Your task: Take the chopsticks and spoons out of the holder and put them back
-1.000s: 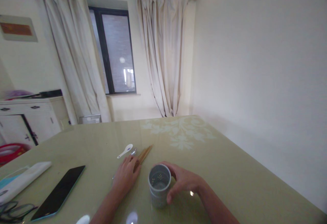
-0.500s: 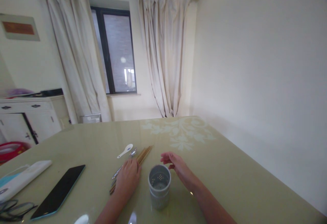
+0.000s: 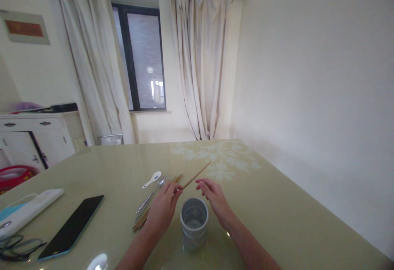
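My left hand (image 3: 163, 209) pinches a thin wooden chopstick (image 3: 197, 174) above the table, its far end slanting up to the right. Whether a second one lies along it, I cannot tell. More chopsticks (image 3: 140, 221) lie in a bundle under and beside that hand. Just left of them are a metal spoon (image 3: 150, 196) and a white ceramic spoon (image 3: 152, 179). My right hand (image 3: 215, 199) is open, fingers slightly bent, close to the raised chopstick and apart from it. Between my forearms stands an upright grey cylindrical holder (image 3: 193, 231) with small holes inside; nothing shows in it.
On the left of the glossy table (image 3: 277, 220) lie a black tablet-like device (image 3: 72, 227), eyeglasses (image 3: 20, 247) and a long white object (image 3: 33, 210). A shiny white rounded thing (image 3: 97, 261) sits at the near edge. A wall (image 3: 323, 97) borders the right side.
My left hand has lifted a chopstick from the bundle and moved slightly right. The metal spoon is now less covered. My right hand has shifted slightly, staying near the holder.
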The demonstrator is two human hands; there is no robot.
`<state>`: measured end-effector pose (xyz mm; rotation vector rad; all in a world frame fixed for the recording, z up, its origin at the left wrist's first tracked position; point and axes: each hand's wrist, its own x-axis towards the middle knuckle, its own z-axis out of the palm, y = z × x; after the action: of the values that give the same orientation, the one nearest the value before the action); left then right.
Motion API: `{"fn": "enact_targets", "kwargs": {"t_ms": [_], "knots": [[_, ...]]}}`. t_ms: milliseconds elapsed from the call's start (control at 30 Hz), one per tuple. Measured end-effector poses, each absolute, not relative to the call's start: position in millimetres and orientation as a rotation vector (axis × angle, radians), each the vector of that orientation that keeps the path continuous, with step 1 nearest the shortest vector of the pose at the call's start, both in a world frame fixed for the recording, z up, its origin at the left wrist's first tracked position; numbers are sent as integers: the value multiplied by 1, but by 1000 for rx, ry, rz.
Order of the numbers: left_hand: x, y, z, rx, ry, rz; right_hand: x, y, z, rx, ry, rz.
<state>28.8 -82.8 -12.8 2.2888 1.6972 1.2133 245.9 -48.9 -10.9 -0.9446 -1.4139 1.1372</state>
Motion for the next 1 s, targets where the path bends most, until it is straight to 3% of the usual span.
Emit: {"fn": "enact_targets", "kwargs": {"t_ms": [267, 467, 633, 1000], "knots": [[29, -87, -11, 2382, 1446, 1520, 245, -63, 11, -731, -1313, 1031], [-8, -69, -15, 2270, 1856, 1132, 278, -55, 22, -673, -977, 851], [-22, -60, -35, 2160, 2037, 723, 281, -60, 22, -694, -1181, 901], [-13, -65, -35, 1965, 2190, 506, 250, -67, -2, -839, -1536, 923]]}}
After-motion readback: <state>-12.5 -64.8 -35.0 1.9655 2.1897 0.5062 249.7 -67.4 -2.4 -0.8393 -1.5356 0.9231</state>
